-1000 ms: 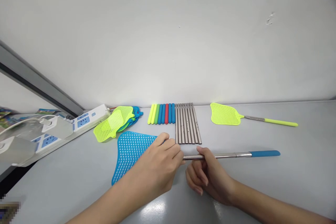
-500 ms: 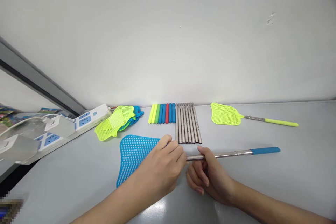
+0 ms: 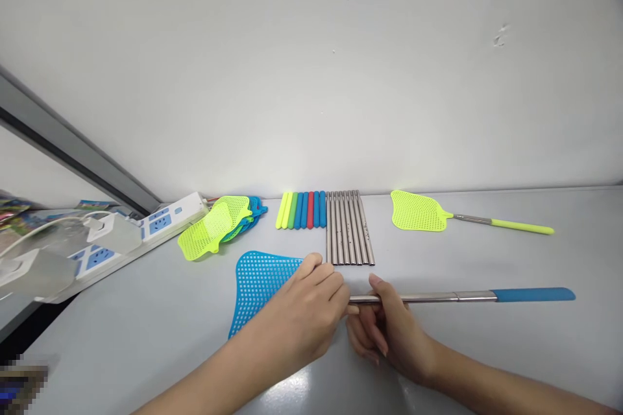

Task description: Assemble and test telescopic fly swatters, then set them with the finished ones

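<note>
A blue fly swatter (image 3: 265,282) with a telescopic metal rod lies across in front of me, mesh head to the left and blue handle sleeve (image 3: 535,295) to the right. My left hand (image 3: 311,305) is closed around it where head and rod meet, hiding that joint. Close beside it, my right hand (image 3: 394,331) pinches the rod between thumb and fingers, palm turned up. Behind my hands, several bare metal rods (image 3: 348,230) lie side by side. Left of them is a row of coloured handle sleeves (image 3: 302,210) in yellow, green, blue and red.
A complete yellow fly swatter (image 3: 418,213) lies at the back right. Yellow, green and blue swatter heads (image 3: 209,230) are piled at the left. Beside them runs a white power strip (image 3: 168,220) with plugged-in adapters. The white wall (image 3: 311,78) rises behind the grey table (image 3: 487,363).
The rod reaches farther right, with more metal showing and the blue sleeve shifted right. The blue head has moved slightly right. Both hands keep nearly the same place.
</note>
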The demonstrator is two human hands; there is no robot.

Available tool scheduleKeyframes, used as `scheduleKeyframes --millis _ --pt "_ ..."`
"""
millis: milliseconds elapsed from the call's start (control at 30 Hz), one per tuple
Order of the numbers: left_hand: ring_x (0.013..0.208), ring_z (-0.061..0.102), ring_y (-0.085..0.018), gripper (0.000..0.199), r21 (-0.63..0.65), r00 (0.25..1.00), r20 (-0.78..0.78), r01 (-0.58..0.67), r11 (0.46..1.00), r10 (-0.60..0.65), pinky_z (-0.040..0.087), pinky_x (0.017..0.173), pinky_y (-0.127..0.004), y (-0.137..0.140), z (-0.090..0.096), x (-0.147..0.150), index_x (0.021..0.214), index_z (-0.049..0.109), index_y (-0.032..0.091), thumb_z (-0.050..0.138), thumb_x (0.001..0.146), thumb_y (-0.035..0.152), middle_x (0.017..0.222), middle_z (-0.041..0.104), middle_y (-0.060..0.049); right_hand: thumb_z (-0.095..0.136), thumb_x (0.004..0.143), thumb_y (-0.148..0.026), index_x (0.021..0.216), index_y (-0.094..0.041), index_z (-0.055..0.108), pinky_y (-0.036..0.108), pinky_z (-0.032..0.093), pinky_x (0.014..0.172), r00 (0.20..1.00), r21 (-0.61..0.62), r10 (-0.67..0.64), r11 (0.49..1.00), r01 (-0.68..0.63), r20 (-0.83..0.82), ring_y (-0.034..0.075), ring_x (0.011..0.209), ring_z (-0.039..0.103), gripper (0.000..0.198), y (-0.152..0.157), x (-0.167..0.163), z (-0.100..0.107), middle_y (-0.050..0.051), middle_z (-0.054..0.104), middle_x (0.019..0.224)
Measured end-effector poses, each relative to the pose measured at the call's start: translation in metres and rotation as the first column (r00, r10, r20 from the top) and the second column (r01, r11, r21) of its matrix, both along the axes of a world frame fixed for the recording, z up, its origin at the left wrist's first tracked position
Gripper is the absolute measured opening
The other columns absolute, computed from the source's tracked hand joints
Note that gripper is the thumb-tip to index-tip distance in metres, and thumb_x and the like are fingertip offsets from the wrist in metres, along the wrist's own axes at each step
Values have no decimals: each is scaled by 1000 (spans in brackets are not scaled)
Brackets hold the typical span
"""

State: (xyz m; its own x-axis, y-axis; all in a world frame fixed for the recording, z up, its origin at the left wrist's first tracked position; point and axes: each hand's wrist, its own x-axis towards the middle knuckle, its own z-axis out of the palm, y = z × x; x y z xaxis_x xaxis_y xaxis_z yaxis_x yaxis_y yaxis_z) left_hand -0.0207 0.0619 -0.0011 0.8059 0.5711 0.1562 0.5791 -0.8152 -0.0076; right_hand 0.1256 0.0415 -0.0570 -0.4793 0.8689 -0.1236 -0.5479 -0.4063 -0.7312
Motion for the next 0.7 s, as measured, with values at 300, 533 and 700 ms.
scheduleKeyframes --millis 300,533,700 --pt "66 40 -13 26 -154 999 -38 0 988 -6 30 78 -35 8 25 5 67 47 16 36 86 31 67 46 0 29 83 -40 30 -21 32 27 20 42 963 54 -238 971 233 126 10 34 29 57 3 5 -2 -4 24 31" --pt "103 38 -21 26 -239 933 187 -260 936 307 28 89 -39 28 37 -19 103 49 24 42 82 38 109 45 -4 30 82 -35 32 -21 28 28 19 43 944 58 -311 950 307 108 10 34 28 53 6 6 4 -5 22 32" --pt "104 45 -25 33 -556 609 392 -440 705 689 34 88 -43 43 35 -26 100 50 21 48 77 43 107 50 -7 31 82 -35 33 -21 30 28 19 43 933 -3 -356 934 357 56 10 35 28 51 7 5 8 -4 24 33"
